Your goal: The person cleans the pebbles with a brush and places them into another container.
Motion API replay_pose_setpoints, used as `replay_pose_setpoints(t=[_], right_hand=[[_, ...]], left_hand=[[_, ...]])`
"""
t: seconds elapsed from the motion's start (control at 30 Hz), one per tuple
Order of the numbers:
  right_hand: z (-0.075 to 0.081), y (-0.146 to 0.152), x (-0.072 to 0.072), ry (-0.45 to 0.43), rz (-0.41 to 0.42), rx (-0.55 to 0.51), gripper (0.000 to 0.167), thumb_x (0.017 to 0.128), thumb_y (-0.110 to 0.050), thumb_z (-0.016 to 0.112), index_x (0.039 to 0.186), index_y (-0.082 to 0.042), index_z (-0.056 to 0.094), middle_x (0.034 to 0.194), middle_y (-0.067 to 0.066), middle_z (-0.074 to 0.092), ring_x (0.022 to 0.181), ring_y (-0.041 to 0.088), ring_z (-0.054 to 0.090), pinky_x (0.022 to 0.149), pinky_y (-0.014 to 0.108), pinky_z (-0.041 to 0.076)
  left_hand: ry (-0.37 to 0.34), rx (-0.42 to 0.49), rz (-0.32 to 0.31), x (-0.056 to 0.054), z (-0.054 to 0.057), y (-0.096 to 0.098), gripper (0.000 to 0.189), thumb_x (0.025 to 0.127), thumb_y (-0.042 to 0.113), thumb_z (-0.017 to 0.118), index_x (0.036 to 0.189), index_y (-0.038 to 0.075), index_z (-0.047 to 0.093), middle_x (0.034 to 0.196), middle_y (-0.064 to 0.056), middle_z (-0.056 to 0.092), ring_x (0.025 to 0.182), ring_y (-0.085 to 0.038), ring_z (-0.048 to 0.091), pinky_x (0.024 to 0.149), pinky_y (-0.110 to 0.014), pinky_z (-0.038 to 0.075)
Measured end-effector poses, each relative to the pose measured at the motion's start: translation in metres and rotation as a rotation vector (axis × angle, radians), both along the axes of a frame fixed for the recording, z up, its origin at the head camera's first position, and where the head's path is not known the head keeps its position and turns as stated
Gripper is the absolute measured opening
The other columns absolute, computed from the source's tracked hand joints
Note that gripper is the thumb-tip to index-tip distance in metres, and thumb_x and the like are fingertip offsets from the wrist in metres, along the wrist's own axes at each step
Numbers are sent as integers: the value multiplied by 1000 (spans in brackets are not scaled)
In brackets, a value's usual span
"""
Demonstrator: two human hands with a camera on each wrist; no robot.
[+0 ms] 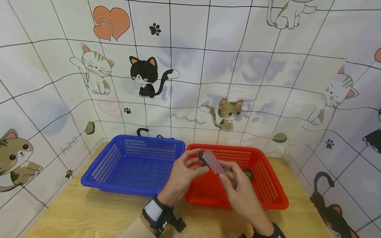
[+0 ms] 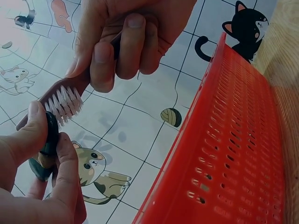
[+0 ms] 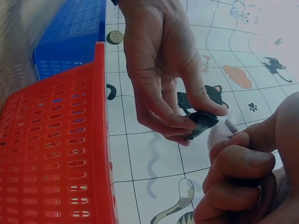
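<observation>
My right hand (image 1: 239, 188) grips the handle of a brush (image 1: 213, 161) with a reddish-brown back and white bristles (image 2: 65, 105). Opposite it, my left hand (image 1: 183, 175) pinches a small glossy object (image 3: 203, 123), dark green to black and shell-like, between thumb and fingers. In the left wrist view a tan band shows between its dark parts. The bristles face this object and come right up to its edge. Both hands are raised over the red basket (image 1: 278, 188). Behind my right hand, a dark brown roundish item (image 1: 248, 174) lies in that basket, partly hidden.
To the left of the red basket stands a blue basket (image 1: 131, 190) with slotted walls, close beside it. Both rest on a wooden table (image 1: 104, 215). A white cat-print sheet (image 1: 190, 72) rises behind and at both sides.
</observation>
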State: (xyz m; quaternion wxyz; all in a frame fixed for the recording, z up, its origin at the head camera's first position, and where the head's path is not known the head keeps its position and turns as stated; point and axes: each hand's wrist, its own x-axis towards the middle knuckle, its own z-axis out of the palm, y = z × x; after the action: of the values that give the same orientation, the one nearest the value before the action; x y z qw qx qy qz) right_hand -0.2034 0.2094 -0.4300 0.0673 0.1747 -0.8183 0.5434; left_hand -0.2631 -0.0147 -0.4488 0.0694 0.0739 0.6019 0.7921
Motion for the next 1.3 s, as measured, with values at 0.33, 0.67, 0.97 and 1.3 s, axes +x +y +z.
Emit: replay_pose_setpoints(t=[0.33,0.67,0.97,1.3], right_hand=[[3,1,0,-3,-26,0,46,118,-12,68,163,-13,57,93,5,69,62,6,46,53,26,41],[3,2,-1,-13,-39,24,46,118,-15,69,162,-15,57,90,4,67,61,6,46,51,25,40],[2,3,-1,-26,-41,44,46,118,-16,70,162,-17,58,85,1,62,60,7,46,51,25,39],[0,0,2,39,-61,118,47,116,-11,72,160,-18,58,88,0,67,63,5,48,54,24,43]], left_hand=[[-4,-44,10,0,3,-1,72,99,10,95,163,22,64,131,-15,85,128,-32,85,112,-42,70],[-14,-110,-32,0,5,-4,72,99,16,96,163,24,65,138,-11,86,141,-34,78,128,-58,59],[-8,-147,-20,0,4,-4,54,97,20,98,147,17,77,132,-7,89,135,-30,80,130,-67,50],[-3,-205,-23,1,6,-5,50,97,20,98,144,19,79,125,-5,91,123,-23,78,120,-56,56]])
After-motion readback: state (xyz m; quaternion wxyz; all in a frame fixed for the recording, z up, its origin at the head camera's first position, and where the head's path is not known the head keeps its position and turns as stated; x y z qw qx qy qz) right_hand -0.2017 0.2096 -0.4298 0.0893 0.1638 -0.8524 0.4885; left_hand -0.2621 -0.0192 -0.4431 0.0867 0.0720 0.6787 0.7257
